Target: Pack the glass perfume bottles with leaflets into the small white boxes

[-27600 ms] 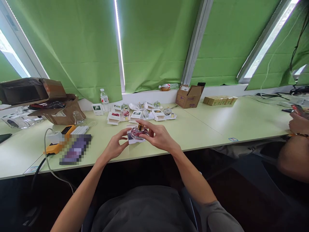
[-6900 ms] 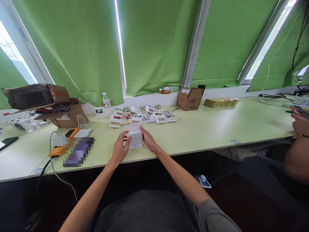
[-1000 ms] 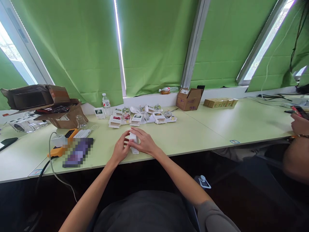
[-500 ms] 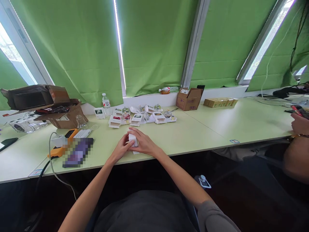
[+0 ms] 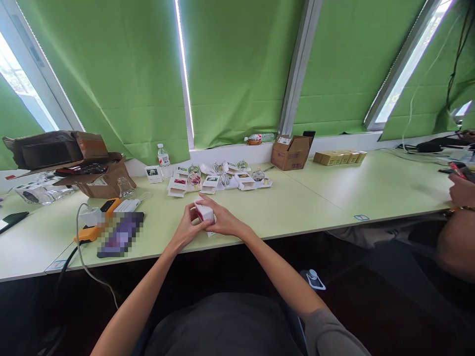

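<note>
Between my two hands, near the table's front edge, is a small white cardboard box (image 5: 205, 211), tilted, with a red patch on its left side. My left hand (image 5: 188, 228) grips it from the left, thumb at the lower edge. From the right, my right hand (image 5: 223, 218) closes on it with its fingers over the top. A bit of white card (image 5: 210, 234) shows beneath, partly hidden by my hands. Beyond them stand several opened white boxes (image 5: 210, 183) with round clear ornaments (image 5: 224, 179) beside them.
To the left lie a pixelated dark phone-like item (image 5: 120, 235), an orange-and-black device (image 5: 110, 204) and brown cartons (image 5: 98, 183). A plastic bottle (image 5: 163, 155) stands at the back. Farther right are a carton (image 5: 291, 152), small yellowish boxes (image 5: 339, 157) and another person's hand (image 5: 462, 190).
The white box has turned in my hands, so its red side now shows. Both hands stay around it, with only slight finger movement.
</note>
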The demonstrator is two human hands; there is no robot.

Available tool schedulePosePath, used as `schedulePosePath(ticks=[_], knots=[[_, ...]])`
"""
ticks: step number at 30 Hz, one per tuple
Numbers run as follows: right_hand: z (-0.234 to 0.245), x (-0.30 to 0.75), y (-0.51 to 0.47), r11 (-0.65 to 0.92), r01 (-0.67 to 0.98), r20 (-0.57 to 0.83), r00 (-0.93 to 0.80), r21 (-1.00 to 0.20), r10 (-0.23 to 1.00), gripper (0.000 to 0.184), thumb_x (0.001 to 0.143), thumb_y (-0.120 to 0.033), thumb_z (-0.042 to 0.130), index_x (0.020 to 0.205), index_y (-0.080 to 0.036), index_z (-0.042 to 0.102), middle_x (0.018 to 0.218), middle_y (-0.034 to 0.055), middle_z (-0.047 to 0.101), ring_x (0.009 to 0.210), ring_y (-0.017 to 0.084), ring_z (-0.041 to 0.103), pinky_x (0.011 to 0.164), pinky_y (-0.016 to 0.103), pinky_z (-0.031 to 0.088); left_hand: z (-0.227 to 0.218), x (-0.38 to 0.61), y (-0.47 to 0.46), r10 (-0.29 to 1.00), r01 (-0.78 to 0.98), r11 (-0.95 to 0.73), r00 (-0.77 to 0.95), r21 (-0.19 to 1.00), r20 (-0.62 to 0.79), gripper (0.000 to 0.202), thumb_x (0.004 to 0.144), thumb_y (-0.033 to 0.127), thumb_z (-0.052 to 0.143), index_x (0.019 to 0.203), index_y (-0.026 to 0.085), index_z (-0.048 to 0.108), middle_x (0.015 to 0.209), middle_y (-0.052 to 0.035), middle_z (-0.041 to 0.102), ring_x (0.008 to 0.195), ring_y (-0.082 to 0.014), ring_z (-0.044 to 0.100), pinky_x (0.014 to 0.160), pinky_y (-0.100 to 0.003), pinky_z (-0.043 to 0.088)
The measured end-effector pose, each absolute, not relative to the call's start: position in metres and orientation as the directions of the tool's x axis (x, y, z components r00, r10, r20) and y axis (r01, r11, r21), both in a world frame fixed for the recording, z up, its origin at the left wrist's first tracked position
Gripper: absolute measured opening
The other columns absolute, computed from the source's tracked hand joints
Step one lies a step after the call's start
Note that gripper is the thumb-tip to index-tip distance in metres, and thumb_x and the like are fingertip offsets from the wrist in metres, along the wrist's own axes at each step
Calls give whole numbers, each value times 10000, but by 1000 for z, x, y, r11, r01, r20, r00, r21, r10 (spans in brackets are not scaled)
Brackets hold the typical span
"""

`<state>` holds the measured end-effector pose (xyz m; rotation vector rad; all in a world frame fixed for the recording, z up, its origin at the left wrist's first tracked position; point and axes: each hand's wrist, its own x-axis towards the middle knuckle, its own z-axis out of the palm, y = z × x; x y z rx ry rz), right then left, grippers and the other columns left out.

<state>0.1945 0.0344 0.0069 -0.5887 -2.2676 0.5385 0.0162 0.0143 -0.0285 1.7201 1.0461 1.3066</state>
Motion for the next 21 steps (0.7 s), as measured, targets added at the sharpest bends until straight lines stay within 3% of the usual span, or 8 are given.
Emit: schedulePosePath(ticks=[5, 10, 14, 21], knots=[[9, 203, 41, 713, 251, 428, -654, -655, 624, 759, 745, -280, 708, 1430, -252, 382, 1363, 83, 530, 1106, 231, 593, 912, 339, 487, -27, 15, 17, 895, 274, -445, 163, 853, 415, 601, 782, 434, 683, 1278, 189, 448, 1200, -98, 613, 1074, -232, 615, 952, -418, 486], [6, 211, 51, 672, 226, 433, -614, -705, 660, 690, 771, -309, 699, 1401, -262, 422, 1335, 71, 547, 956, 183, 644, 854, 318, 518, -27, 13, 18, 909, 345, -404, 53, 847, 413, 439, 819, 466, 633, 1144, 179, 566, 1105, -85, 655, 947, -222, 644, 825, -384, 532], [2, 210, 56, 698, 261, 464, -588, -667, 663, 690, 776, -305, 705, 1403, -272, 420, 1311, 63, 570, 915, 173, 653, 843, 318, 519, -27, 12, 18, 900, 315, -426, 52, 848, 433, 416, 827, 443, 636, 1147, 185, 565, 1125, -83, 653, 985, -221, 643, 850, -384, 527], [3, 208, 53, 714, 485, 468, -542, -504, 698, 686, 807, -335, 696, 1422, -319, 394, 1259, 32, 622, 922, 201, 648, 828, 329, 498, -32, 11, 21, 893, 272, -444, 55, 854, 446, 435, 831, 426, 640, 1175, 182, 532, 1155, -97, 651, 1016, -229, 647, 873, -402, 518]])
